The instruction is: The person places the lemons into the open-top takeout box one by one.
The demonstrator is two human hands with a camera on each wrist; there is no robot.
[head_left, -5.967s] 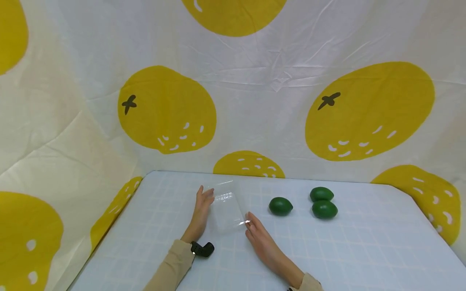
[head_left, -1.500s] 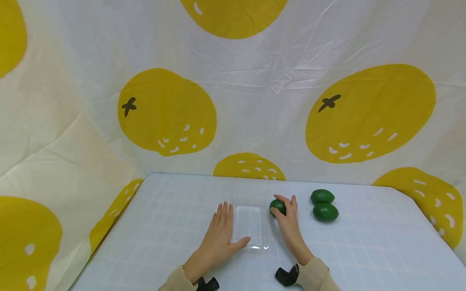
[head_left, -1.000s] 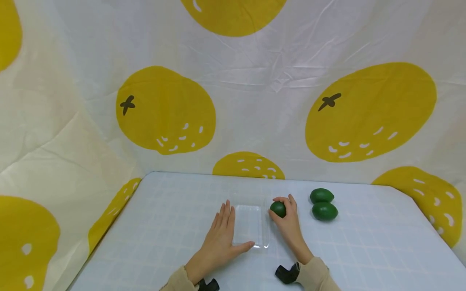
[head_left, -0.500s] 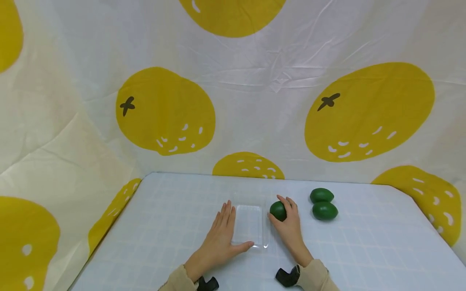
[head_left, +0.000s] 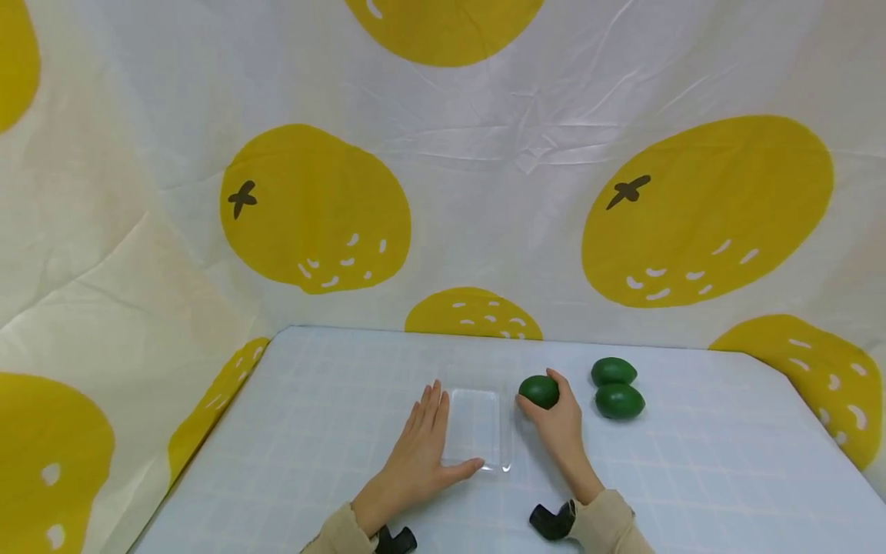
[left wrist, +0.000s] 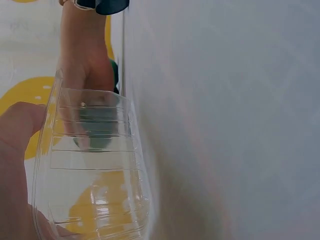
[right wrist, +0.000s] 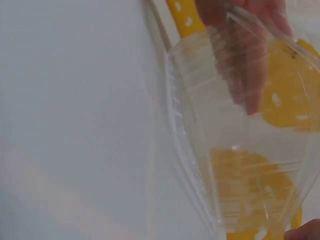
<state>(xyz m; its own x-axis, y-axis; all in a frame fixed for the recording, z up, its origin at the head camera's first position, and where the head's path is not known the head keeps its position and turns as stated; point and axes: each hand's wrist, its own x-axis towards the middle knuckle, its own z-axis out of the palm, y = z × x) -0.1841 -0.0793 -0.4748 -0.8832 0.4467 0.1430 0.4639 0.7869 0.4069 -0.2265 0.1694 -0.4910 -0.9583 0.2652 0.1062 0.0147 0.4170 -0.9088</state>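
Thumb and fingers of my right hand (head_left: 562,422) grip a dark green lime (head_left: 538,392) close to the right side of a clear plastic container (head_left: 474,431). My left hand (head_left: 410,454) lies along the container's left side, its fingers straight and its thumb spread across the near edge. In the left wrist view the ribbed container (left wrist: 90,160) stands on the cloth, with the left thumb (left wrist: 22,122) at its rim and the right hand (left wrist: 87,65) seen beyond it. The right wrist view shows the left hand's fingers (right wrist: 245,70) through the clear wall.
Two more limes (head_left: 613,371) (head_left: 619,402) sit together on the right, one behind the other. A pale checked cloth (head_left: 304,415) covers the table. Behind it hangs a white curtain (head_left: 484,200) printed with yellow fruit.
The container, held up between both hands earlier, now stands on the table. My right hand has taken hold of the nearest lime and just shifted it slightly right and up. The left hand stays put.
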